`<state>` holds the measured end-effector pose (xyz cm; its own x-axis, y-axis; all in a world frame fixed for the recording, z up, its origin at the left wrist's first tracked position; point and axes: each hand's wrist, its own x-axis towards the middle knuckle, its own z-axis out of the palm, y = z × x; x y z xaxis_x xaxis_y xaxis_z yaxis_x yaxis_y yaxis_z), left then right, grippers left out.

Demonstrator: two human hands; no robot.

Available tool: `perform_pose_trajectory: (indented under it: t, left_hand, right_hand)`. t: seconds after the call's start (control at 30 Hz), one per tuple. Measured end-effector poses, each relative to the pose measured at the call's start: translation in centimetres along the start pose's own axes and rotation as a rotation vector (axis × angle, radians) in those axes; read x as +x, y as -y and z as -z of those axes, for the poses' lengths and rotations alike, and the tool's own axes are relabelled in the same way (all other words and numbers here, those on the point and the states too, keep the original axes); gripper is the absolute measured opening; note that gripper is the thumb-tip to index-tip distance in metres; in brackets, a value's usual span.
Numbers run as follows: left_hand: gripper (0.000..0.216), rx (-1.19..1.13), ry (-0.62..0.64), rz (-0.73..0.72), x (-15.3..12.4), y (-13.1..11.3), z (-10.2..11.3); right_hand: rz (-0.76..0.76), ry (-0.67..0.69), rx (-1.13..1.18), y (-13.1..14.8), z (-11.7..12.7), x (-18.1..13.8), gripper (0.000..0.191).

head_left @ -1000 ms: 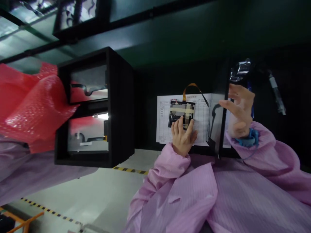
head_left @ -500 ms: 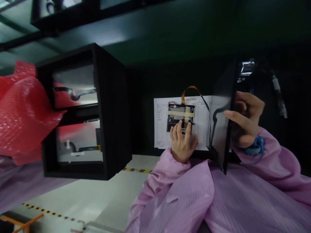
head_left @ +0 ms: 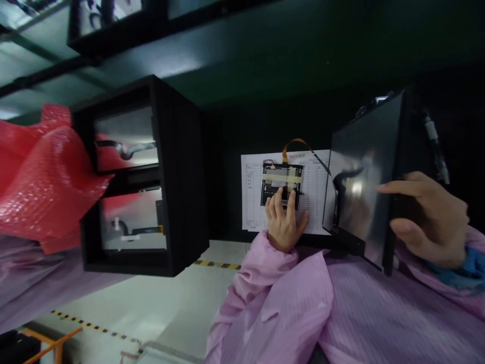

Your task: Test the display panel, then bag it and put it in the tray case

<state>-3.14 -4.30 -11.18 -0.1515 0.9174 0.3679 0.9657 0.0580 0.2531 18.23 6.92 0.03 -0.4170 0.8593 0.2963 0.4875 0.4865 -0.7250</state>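
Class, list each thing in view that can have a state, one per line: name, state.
Panel: tilted up, held at its edge
Board: lying flat, taped across
Cable: arched
Sheet: flat, partly under board
Box: open-sided, both compartments occupied
Bubble wrap: crumpled
Pen-like item: lying down
Left hand: fingers on board
Right hand: holding panel

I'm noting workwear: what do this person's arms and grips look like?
The sleeves are long, loose and pinkish-purple. The left grip is bare, without a glove; the right grip is ungloved too, with a blue band at its wrist.
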Motion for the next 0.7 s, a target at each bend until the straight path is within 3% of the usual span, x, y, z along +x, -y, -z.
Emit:
perform_pose_trajectory:
  t: [0.07,0.1,0.27,0.53,0.7]
  left_hand:
    - [0.052,0.006,-0.004,-0.013,0.1,0.0,0.1]
    - [0.052,0.005,-0.007,-0.017,0.1,0.1,0.1]
    - [0.051,0.006,-0.006,-0.021,0.1,0.1,0.1]
    - [0.052,-0.086,0.062,0.046,-0.1,0.2,0.1]
    - [0.052,-0.03,0.024,0.0,0.0,0.2,0.2]
  right_hand:
    - [0.055,0.055,-0.057,0.7,1.2,-0.4,0.014]
    - [0.025,0.055,-0.09,1.0,1.5,-0.7,0.012]
    - [-0.249,-0.113,-0.064,1.0,1.0,-2.3,0.014]
    - [-0.336,-0.234,0.146,-2.4,-1.6,-4.6,0.012]
    - [-0.421,-0.235,0.243,-4.7,-2.5,-5.1,0.01]
